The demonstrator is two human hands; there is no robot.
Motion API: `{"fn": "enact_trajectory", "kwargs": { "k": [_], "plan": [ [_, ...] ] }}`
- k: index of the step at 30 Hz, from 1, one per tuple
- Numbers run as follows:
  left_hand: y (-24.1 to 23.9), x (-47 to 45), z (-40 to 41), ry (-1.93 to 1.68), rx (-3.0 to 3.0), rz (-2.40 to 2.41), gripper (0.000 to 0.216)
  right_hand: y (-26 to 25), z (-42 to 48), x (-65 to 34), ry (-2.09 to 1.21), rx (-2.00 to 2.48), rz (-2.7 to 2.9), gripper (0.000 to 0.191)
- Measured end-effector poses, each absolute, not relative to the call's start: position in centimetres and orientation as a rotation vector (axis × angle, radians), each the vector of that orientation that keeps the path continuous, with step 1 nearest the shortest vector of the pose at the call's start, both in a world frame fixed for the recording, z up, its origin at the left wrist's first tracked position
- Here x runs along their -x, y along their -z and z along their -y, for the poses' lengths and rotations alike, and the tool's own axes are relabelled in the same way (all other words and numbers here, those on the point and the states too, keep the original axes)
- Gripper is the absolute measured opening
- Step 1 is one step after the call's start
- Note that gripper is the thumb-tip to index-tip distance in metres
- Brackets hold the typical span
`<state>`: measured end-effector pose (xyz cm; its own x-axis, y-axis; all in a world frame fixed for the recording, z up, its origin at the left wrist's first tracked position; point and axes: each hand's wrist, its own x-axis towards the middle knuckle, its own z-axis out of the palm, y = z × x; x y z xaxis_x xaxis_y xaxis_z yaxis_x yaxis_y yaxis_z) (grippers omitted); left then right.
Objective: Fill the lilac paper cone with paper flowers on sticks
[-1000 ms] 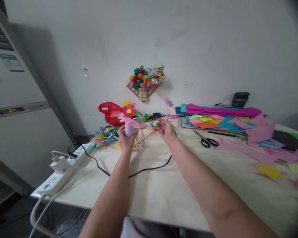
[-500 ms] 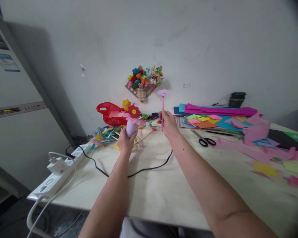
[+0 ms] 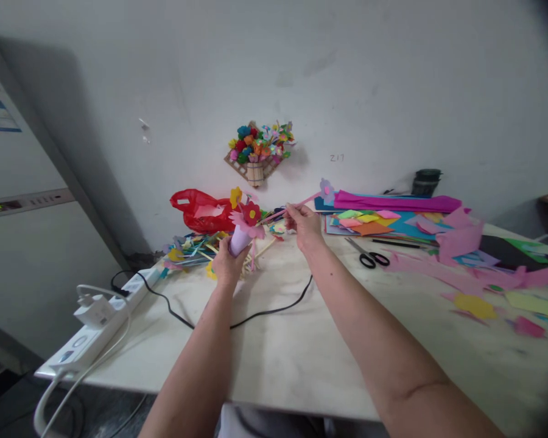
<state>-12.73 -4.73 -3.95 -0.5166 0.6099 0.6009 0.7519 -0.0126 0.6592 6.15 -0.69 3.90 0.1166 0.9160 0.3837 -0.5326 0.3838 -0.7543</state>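
My left hand (image 3: 227, 263) is wrapped round a lilac paper cone (image 3: 240, 241) with a frilled pink rim. From the cone's top rise a red paper flower (image 3: 251, 213) and a yellow paper flower (image 3: 236, 196). In a pinch, my right hand (image 3: 305, 226) holds a lilac paper flower (image 3: 327, 190) by its thin pink stem. The bloom points up to the right, while the stem's other end slants left toward the cone's rim; whether it touches the rim I cannot tell. Behind the cone sits a red plastic bag (image 3: 196, 210).
Black-handled scissors (image 3: 368, 254) and a dark pencil (image 3: 395, 243) lie right of my hands, near coloured paper sheets (image 3: 399, 204) and pink scraps (image 3: 461, 277). A black cable (image 3: 267, 312) crosses the table from a white power strip (image 3: 89, 344). A flower ornament (image 3: 256, 152) hangs on the wall.
The lilac flower, upright before, is now tipped over to the right, its stem end turned toward the cone. My left hand still grips the cone. The view has shifted slightly.
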Motion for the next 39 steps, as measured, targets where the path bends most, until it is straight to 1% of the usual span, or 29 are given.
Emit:
{"fn": "enact_trajectory", "kwargs": {
  "k": [12, 22, 33, 39],
  "plan": [
    [4.18, 12.87, 4.76, 1.493, 1.508, 2.089, 0.055, -3.29, 0.50, -6.49, -1.128, 0.506, 1.054, 0.022],
    [3.97, 12.70, 4.91, 1.437, 1.515, 2.120, 0.053, -3.35, 0.81, -6.29, -1.163, 0.512, 1.088, 0.024],
    [4.15, 12.83, 4.67, 1.521, 1.572, 1.992, 0.055, -3.73, 1.31, -6.16, -1.191, 0.522, 1.176, 0.027],
    [4.23, 12.93, 4.46, 1.606, 1.613, 1.898, 0.056, -3.47, 0.98, -6.17, -1.223, 0.569, 1.182, 0.022]
  ]
}}
